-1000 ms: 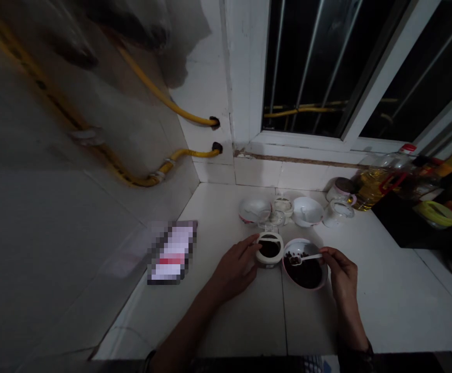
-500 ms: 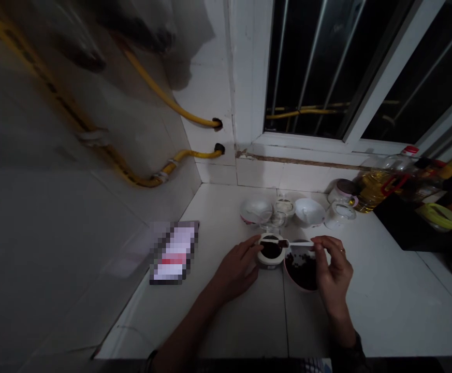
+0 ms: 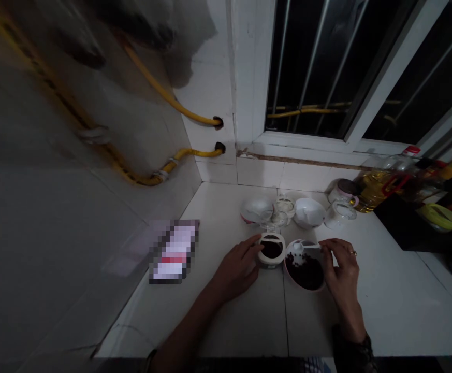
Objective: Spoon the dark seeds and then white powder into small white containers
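My left hand [image 3: 241, 264] is closed around the left side of a small white-rimmed jar [image 3: 271, 263] that stands on the counter. Dark contents fill the jar, and a white bar crosses its opening. Between the thumb and fingers of my right hand [image 3: 342, 264] is the handle of a small white spoon [image 3: 305, 247]. The spoon's bowl hangs over a bowl [image 3: 288, 269] with a pinkish rim, just right of the jar. Dark, crumbly material and some white patches show inside that bowl.
Behind the jar stand a glass bowl [image 3: 254, 211], a second lidded jar [image 3: 285, 207], a white bowl [image 3: 309, 213] and a clear jar [image 3: 340, 213]. An oil bottle [image 3: 377, 181] is at the back right. A phone-like, pixelated object [image 3: 175, 254] lies left. Yellow pipes [image 3: 132, 178] run along the wall.
My right hand has moved slightly right with the spoon. The spoon's tip, dark and loaded at the jar's edge before, is now over the bowl and looks white. My left hand stays at the jar.
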Tool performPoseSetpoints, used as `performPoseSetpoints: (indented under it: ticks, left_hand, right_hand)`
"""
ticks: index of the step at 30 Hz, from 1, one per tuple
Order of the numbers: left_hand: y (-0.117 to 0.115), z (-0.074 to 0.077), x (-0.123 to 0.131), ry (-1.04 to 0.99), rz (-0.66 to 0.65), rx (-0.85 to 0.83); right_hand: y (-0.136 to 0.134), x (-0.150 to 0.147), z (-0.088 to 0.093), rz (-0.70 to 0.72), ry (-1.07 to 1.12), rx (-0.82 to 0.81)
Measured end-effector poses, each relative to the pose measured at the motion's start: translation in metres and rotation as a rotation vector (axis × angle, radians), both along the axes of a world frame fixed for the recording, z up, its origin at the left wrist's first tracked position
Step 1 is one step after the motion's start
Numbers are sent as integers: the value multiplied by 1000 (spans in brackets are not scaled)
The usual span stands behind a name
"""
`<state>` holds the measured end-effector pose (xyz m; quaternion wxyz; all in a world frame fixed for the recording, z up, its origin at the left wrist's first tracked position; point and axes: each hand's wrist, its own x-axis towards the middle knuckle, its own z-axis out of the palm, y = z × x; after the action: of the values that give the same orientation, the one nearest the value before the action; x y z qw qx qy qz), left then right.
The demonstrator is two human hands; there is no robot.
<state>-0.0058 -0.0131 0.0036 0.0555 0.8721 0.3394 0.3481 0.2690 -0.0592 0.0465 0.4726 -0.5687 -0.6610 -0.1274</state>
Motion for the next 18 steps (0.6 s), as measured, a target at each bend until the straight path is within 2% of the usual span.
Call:
performPoseSetpoints:
  ticks: [4, 8, 14, 18]
  left_hand:
    - [0, 1, 0, -15, -6, -6]
    - [0, 3, 0, -25, -12, -29]
    - [-1, 8, -3, -68, -40, -96]
    - [-4, 23, -8, -200, -13, -96]
  right_hand:
    - [6, 6, -12, 70, -109, -99]
    - [4, 4, -11, 166, -74, -212]
    - [1, 9, -12, 85, -12, -216]
    - [2, 11, -18, 113, -14, -249]
